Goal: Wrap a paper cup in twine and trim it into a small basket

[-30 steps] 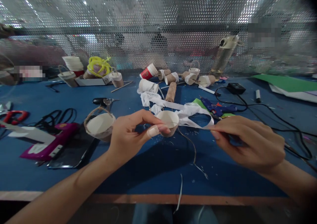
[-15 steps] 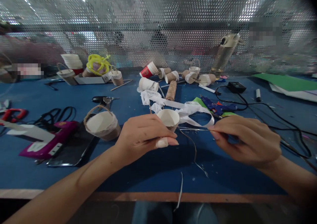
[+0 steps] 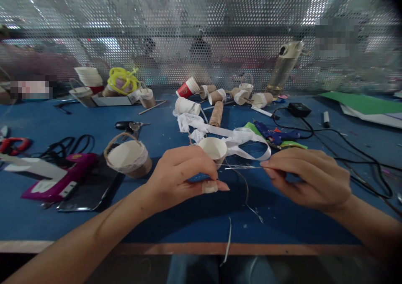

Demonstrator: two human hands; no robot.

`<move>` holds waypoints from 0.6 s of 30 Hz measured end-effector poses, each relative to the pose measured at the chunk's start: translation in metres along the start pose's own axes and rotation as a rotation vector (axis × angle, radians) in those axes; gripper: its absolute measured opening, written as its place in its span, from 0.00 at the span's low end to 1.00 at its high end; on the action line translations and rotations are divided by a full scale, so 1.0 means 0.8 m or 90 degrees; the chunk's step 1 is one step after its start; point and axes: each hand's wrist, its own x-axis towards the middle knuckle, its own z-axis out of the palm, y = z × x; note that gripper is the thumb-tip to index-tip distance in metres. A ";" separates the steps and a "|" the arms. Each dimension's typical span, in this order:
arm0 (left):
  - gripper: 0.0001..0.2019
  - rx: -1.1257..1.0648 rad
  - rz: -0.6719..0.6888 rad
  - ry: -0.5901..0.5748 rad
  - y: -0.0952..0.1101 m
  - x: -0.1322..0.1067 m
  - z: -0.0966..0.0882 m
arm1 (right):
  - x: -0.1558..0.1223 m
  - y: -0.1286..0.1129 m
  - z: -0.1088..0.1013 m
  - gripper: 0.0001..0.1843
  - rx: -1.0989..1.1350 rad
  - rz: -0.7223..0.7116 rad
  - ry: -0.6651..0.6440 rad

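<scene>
My right hand [image 3: 306,177] is pinched on the end of some thin white strands [image 3: 240,167], which stretch leftward over the blue table. My left hand [image 3: 186,171], a bandage around its thumb, has thumb and index finger apart with nothing visible between them. Just behind it stands a small paper cup [image 3: 213,149], its lower part partly hidden by my fingers. White ribbon [image 3: 251,143] lies in loops behind the strands. A thin brown cord [image 3: 246,192] trails on the table between my hands. To the left is a finished-looking little basket [image 3: 128,158] with a twine handle.
A purple glue gun [image 3: 59,181] rests by a dark phone-like slab [image 3: 91,189] at left. A blue glue gun [image 3: 276,134] lies at right near black cables [image 3: 373,166]. Twine-wrapped cups [image 3: 216,96] and a bottle [image 3: 282,70] stand along the mesh partition [image 3: 176,49].
My left thumb and index finger have parted. My right hand has moved slightly left, still pinching the white strands.
</scene>
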 end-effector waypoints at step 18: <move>0.17 0.017 -0.048 0.065 0.006 -0.005 0.000 | -0.003 -0.004 0.005 0.06 0.023 0.008 -0.022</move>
